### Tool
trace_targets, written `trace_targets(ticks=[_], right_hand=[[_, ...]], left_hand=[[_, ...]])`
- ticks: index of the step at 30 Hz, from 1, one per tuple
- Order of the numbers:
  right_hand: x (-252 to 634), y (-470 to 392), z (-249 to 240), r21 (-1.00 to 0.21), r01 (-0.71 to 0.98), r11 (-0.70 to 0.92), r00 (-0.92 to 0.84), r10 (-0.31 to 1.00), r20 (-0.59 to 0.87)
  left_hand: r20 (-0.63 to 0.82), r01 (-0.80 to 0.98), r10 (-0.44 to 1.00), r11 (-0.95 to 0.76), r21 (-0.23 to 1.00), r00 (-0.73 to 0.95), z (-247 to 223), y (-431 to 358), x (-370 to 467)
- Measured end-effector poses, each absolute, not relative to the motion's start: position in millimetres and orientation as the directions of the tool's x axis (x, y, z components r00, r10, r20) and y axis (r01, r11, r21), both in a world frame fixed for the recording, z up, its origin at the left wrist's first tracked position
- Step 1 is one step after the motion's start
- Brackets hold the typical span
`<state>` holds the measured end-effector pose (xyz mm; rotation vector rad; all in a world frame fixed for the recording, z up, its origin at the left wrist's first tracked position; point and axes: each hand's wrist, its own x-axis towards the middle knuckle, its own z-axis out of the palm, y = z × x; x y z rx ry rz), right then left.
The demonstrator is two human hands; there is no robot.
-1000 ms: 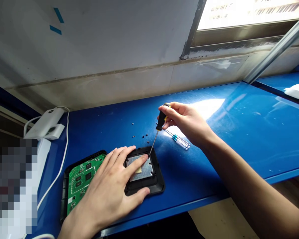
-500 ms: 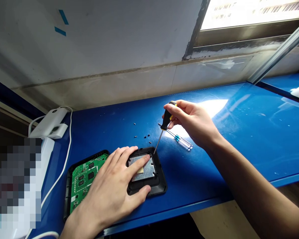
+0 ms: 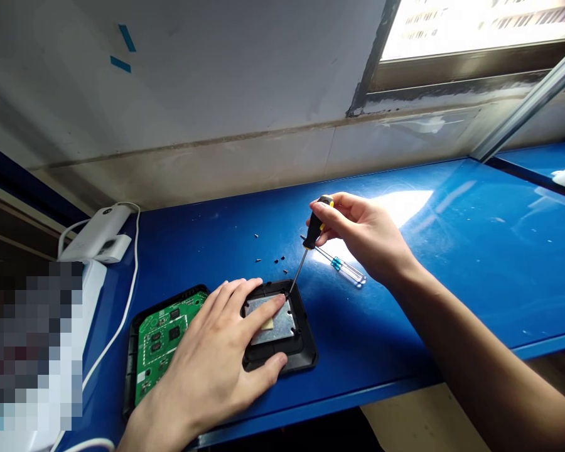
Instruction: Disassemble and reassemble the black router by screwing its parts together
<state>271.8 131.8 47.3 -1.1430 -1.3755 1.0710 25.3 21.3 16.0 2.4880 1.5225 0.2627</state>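
My right hand [image 3: 365, 229] grips the black-and-yellow handle of a screwdriver [image 3: 314, 229]. Its thin shaft slants down to the top right corner of a black plastic cover [image 3: 306, 351], where the tip meets a spot by the metal plate; a screw there is too small to make out. My left hand [image 3: 226, 345] lies spread over the cover, index fingertip on the silver metal plate [image 3: 282, 323] and thumb on the cover's lower part. Beneath my left wrist, partly hidden, is a green circuit board [image 3: 162, 342] in a black shell.
Several small screws [image 3: 277, 260] lie on the blue table [image 3: 452, 263] behind the cover. A second screwdriver [image 3: 348, 272] with a clear blue handle rests near my right hand. At the left stand a white power strip [image 3: 87, 235] and a white cable [image 3: 130, 289].
The whole view has shifted slightly, so everything sits a little lower and to the right. Both hands and the screwdriver keep nearly the same pose on the cover.
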Motion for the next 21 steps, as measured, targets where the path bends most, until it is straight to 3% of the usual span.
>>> trace_targets(ticks=[12,21], right_hand=[[272.5,132.3,42.1,-0.969,0.145,0.199,-0.036,0.98,0.196],[268.6,126.1,50.7,-0.958,0.081,0.274,-0.071,0.961,0.269]], left_hand=[[0.026,0.853,0.892,-0.439,0.282,0.451,15.7,21.5,26.1],[0.042,0.844,0.887,-0.451,0.289,0.46,15.7,20.9,26.0]])
